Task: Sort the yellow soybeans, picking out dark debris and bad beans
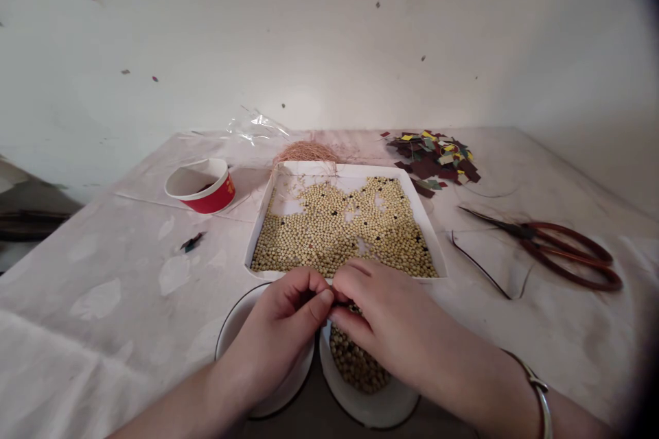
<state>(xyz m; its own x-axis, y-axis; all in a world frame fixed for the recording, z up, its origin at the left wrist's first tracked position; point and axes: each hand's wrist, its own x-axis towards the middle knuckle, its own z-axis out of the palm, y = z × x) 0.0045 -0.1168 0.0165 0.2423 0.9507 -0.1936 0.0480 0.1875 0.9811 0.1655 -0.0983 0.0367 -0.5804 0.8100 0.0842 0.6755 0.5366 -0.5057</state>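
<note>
My left hand (275, 329) and my right hand (394, 322) meet at the fingertips, just in front of the white tray (287, 204). Both are closed in a pinch. Whatever sits between the fingertips is too small and covered to name. Many pale yellow beads or beans (319, 236), with a few dark ones among them, cover most of the tray's floor. Beneath my left hand is a dark-rimmed white bowl (233, 322), partly hidden. Under my right hand stands a second bowl (368, 415) with darker brownish-green beads or beans (360, 367) in it.
A red and white paper cup (209, 200) stands left, near small dark scraps (192, 241). Behind the tray lie reddish-brown strands (306, 151) and clear plastic (257, 129). Coloured scraps (432, 154) are heaped back right. Scissors (561, 254) and a thin dark strip (481, 267) lie right.
</note>
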